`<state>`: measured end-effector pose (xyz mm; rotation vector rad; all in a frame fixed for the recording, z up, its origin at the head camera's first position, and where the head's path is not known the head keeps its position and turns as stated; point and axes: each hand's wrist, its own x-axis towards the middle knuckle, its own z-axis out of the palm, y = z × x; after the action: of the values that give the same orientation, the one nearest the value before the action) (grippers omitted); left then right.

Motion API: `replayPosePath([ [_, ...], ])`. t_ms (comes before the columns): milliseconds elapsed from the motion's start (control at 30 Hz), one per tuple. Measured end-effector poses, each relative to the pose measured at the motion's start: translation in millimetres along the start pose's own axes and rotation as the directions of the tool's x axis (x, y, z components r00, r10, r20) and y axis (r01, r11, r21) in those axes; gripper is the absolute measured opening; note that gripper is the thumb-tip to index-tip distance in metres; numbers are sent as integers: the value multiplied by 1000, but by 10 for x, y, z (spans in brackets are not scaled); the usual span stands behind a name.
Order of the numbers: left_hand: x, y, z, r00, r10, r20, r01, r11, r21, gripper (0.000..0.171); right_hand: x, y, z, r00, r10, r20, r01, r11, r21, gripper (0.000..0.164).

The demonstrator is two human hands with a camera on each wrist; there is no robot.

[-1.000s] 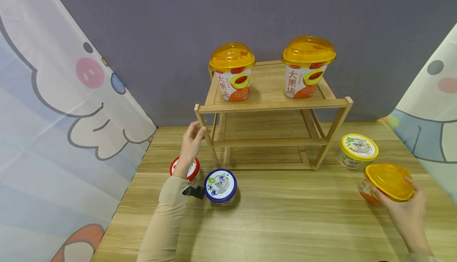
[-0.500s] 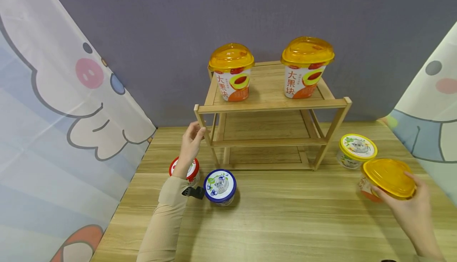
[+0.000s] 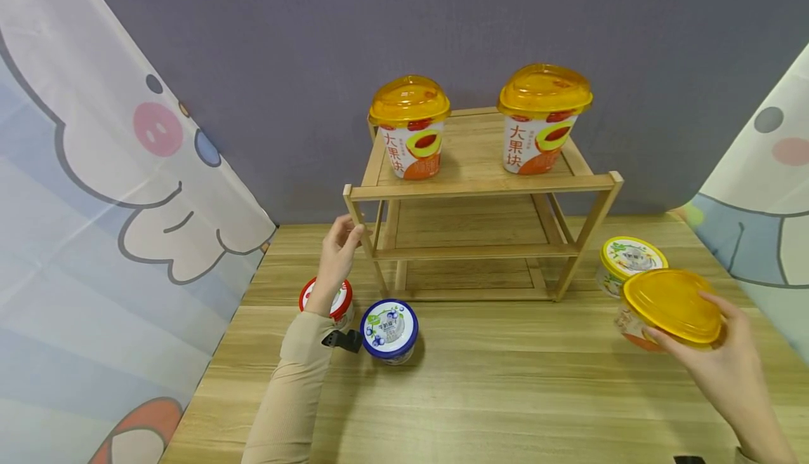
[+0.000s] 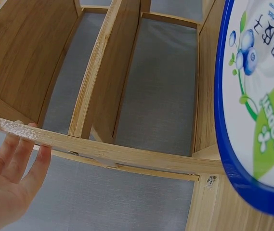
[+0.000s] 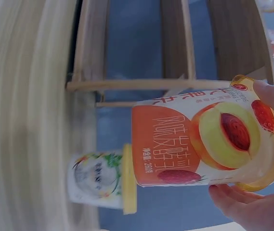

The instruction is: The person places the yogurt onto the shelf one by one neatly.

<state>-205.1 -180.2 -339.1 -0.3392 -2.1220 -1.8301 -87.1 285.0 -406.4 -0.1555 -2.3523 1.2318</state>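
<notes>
I have the left hand (image 3: 338, 250) gripping the left side of a wooden shelf (image 3: 474, 158) and the right hand (image 3: 727, 359) holding a tilted cup (image 3: 670, 304) near a yellow-lidded tub (image 3: 634, 256). I see two more cups (image 3: 412, 134) standing on top, and a red-lidded tub (image 3: 342, 301) beside a blue-lidded tub (image 3: 390, 329) on the table (image 3: 505, 387).

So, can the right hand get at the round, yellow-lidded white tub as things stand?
Probably not: the tub is nearby, but the right hand grips an amber-lidded white-and-orange cup, which is partly in the way.
</notes>
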Motion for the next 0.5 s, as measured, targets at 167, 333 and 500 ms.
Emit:
replayPosePath([
  [167, -1, 0, 0, 1000, 1, 0, -1, 1000, -8, 24, 34, -122, 37, 996, -66, 54, 63, 996, 59, 84],
  [333, 0, -1, 3, 1000, 1, -9, -1, 1000, -3, 24, 36, -261, 98, 990, -102, 102, 93, 992, 87, 85],
  [500, 4, 0, 5, 1000, 4, -10, -4, 1000, 8, 24, 50, -389, 184, 979, -129, 155, 111, 987, 119, 84],
])
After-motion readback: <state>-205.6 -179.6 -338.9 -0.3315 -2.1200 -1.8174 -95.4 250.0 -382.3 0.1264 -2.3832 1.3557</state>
